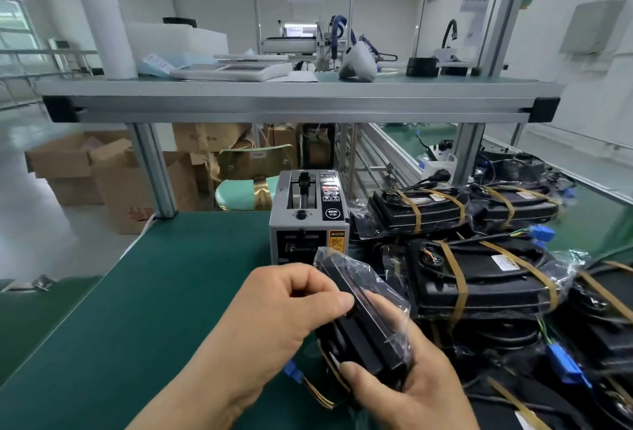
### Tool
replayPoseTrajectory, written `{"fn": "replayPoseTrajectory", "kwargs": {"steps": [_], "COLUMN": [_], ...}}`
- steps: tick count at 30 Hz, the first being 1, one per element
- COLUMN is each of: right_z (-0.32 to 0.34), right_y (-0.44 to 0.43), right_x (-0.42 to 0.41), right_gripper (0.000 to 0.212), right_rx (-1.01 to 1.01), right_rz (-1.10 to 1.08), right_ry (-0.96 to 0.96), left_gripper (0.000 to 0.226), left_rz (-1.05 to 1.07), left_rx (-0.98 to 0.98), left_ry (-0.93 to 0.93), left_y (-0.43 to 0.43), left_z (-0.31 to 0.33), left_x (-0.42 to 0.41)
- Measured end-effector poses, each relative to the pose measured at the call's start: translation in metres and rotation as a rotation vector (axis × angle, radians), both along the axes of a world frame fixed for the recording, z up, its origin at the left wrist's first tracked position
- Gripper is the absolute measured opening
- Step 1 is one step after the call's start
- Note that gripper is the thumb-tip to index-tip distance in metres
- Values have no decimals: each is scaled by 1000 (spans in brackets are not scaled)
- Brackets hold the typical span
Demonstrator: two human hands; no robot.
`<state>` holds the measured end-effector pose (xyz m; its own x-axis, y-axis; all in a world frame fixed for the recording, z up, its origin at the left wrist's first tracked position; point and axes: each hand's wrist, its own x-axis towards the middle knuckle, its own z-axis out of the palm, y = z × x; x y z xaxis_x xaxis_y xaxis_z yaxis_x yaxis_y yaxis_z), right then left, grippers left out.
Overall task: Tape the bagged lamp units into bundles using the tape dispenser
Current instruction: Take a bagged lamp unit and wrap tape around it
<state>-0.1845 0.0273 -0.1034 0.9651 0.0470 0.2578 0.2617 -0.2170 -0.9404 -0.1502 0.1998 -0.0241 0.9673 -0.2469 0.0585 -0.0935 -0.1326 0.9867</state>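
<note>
Both hands hold a stack of black bagged lamp units (pixel 363 323) on edge above the green mat, just in front of the grey tape dispenser (pixel 308 220). My left hand (pixel 274 313) grips the stack's near upper edge with curled fingers and thumb. My right hand (pixel 404 385) cups it from below, thumb on its near face. Clear plastic bag wraps the units. A blue connector (pixel 291 369) with thin wires hangs under the stack. The dispenser's slot faces me, partly hidden by the bag.
Several taped bundles (pixel 479 282) with tan tape bands, wires and blue plugs pile on the right. The green mat (pixel 154 309) stretches left. An aluminium shelf (pixel 301 100) hangs overhead. Cardboard boxes (pixel 113 176) and a green chair (pixel 246 189) stand behind the bench.
</note>
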Motion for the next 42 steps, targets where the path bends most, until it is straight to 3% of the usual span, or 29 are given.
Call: {"fn": "replayPoseTrajectory", "kwargs": {"steps": [13, 21, 34, 37, 42], "right_z": [10, 6, 6, 5, 3], "right_y": [7, 8, 10, 10, 11], "right_x": [-8, -7, -7, -6, -8], "right_gripper": [78, 79, 81, 81, 81], "right_rx": [-81, -101, -114, -143, -141], "right_rz": [-21, -19, -37, -45, -32], "right_ry": [7, -18, -82, -91, -118], "left_gripper": [13, 22, 14, 27, 24], "left_rz": [120, 156, 233, 296, 339], "left_rx": [-5, 46, 104, 77, 43], "left_ry": [5, -39, -128, -136, -145], "left_y": [-7, -10, -10, -12, -14], "left_z": [-19, -20, -32, -37, -41], "left_x": [6, 4, 3, 3, 3]}}
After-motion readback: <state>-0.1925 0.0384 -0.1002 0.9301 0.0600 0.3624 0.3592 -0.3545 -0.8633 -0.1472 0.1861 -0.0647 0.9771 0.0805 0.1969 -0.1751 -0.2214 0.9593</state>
